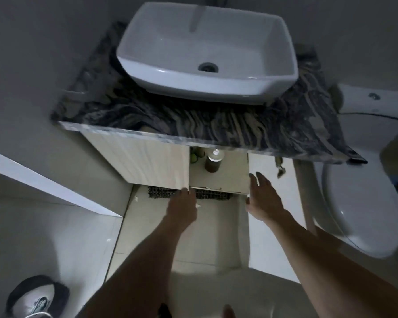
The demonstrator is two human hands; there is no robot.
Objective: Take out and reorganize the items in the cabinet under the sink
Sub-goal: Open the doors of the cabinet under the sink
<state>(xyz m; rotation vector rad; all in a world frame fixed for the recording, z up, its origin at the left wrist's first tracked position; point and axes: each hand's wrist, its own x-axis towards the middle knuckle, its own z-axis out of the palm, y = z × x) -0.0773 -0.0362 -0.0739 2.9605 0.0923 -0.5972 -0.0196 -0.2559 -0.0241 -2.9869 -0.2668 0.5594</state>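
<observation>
Cabinet (pixel 147 157) under sink: pale wood-grain, left door shut, right side open. Inside, a brown bottle (pixel 213 161) with white cap stood upright; green items (pixel 194 157) at its left, unclear.

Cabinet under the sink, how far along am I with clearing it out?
Barely started. Done: the right door is swung open, so the shelf shows. In hand: your left hand is at the edge of the left door, which is not yet open; your right hand holds nothing. Left: the brown bottle and the green items behind it are not yet out.
</observation>
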